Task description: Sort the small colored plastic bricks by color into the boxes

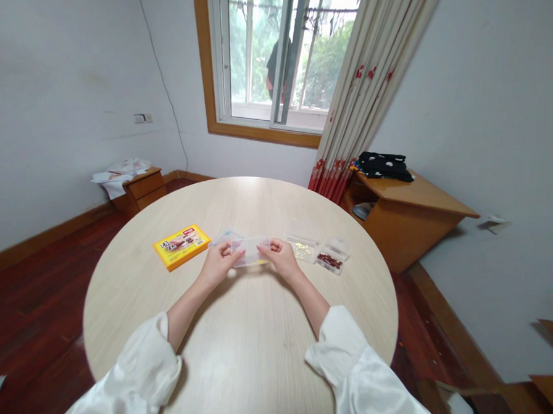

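Both hands hold a clear plastic box [250, 252] over the middle of the round table. My left hand [222, 260] is closed on its left end, thumb on the near face. At the right end, my right hand [280, 256] grips it the same way. Some yellow shows at the box's lower right; what it is I cannot make out. Just beyond my left hand lies a clear item with a bit of blue [228, 235], partly hidden. To the right stand an open clear box with small yellow pieces [304, 250] and another with dark red-brown pieces [330, 260].
A yellow printed carton [182, 246] lies on the table [249, 366] left of my hands. Behind are a window [284, 53] and a curtain [356, 94]. A wooden desk [406, 207] with folded dark cloth [385, 166] stands right; a low cabinet with papers [145, 191], left.
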{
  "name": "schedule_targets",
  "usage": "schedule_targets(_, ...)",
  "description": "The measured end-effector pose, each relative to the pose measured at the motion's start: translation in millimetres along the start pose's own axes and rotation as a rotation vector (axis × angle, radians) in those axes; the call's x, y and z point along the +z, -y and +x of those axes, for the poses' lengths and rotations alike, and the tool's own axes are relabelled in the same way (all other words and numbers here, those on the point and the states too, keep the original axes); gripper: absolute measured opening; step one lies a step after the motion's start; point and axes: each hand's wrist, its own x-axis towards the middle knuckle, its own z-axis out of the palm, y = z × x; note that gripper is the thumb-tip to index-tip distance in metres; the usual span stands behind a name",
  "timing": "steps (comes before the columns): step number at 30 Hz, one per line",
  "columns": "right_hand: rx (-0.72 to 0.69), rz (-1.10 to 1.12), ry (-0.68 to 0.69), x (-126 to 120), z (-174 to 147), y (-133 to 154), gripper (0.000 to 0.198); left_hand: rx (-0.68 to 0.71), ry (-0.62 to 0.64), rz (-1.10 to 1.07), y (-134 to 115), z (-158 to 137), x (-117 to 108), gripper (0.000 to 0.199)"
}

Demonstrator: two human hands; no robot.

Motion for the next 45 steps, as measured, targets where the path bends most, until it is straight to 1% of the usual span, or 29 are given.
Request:
schedule_targets(2, -0.007, -0.057, -0.006, -1.1, 0.6, -4.2, 0.037, -0.048, -0.001, 0.037, -0.8, -0.9, 0.8, 0.059)
schedule_targets(4, -0.05, -0.181, -0.044, -4.0, 0.6, -6.3, 0.036, -0.08, 0.005, 0.112, -1.6, -2.0, 0.3, 0.068)
schedule_targets(7, -0.138, -0.461, -0.134, -12.3, 0.2, -2.5, 0.03, -0.065, -0.008, 0.256, 0.1, -3.1, -2.7, 0.065)
schedule_targets(10, -0.212, -0.772, -0.193, -22.7, -1.2, 7.9, 0.024, 0.03, -0.057, 0.417, 6.3, -2.3, -6.2, 0.059)
schedule_targets(12, -0.227, -0.968, -0.227, -29.1, -2.8, 15.6, 0.022, 0.093, -0.099, 0.533, 10.6, -0.9, -7.6, 0.051)
schedule_targets(14, -0.193, -1.164, -0.255, -34.9, -5.0, 21.6, 0.025, 0.119, -0.132, 0.624, 12.8, 0.3, -8.3, 0.042)
schedule_targets(16, -0.113, -1.333, -0.283, -40.7, -7.0, 24.5, 0.028, 0.113, -0.148, 0.665, 12.1, 0.8, -8.5, 0.036)
schedule_targets(18, -0.026, -1.441, -0.293, -46.5, -8.1, 24.1, 0.028, 0.106, -0.156, 0.669, 9.7, 0.5, -8.5, 0.033)
schedule_targets(20, 0.024, -1.499, -0.262, -51.4, -7.8, 21.1, 0.021, 0.115, -0.165, 0.653, 7.3, -0.3, -8.6, 0.031)
schedule_targets(23, 0.044, -1.517, -0.188, -54.5, -5.6, 15.9, 0.018, 0.149, -0.176, 0.626, 5.9, -1.4, -8.6, 0.029)
schedule_targets(26, 0.002, -1.482, -0.144, -50.1, -4.2, 15.1, 0.019, 0.194, -0.161, 0.588, 7.5, -1.6, -8.2, 0.027)
schedule_targets(31, -0.173, -1.41, -0.065, -25.2, -10.0, 24.0, 0.021, 0.27, -0.039, 0.475, 15.3, -0.1, -5.8, 0.032)
schedule_targets(37, -0.402, -1.295, 0.119, 10.5, -26.5, 32.9, 0.021, 0.4, 0.1, 0.47, 20.6, 0.7, -4.3, 0.037)
schedule_targets(41, -0.533, -1.177, 0.226, 21.2, -34.9, 35.1, 0.019, 0.423, 0.089, 0.482, 20.8, 0.0, -5.1, 0.031)
schedule_targets(43, -0.572, -1.098, 0.247, 22.6, -36.7, 36.3, 0.018, 0.435, 0.068, 0.479, 20.7, 0.1, -6.1, 0.025)
schedule_targets(45, -0.578, -1.007, 0.23, 21.4, -36.3, 37.9, 0.017, 0.443, 0.039, 0.467, 19.8, 0.6, -7.6, 0.021)
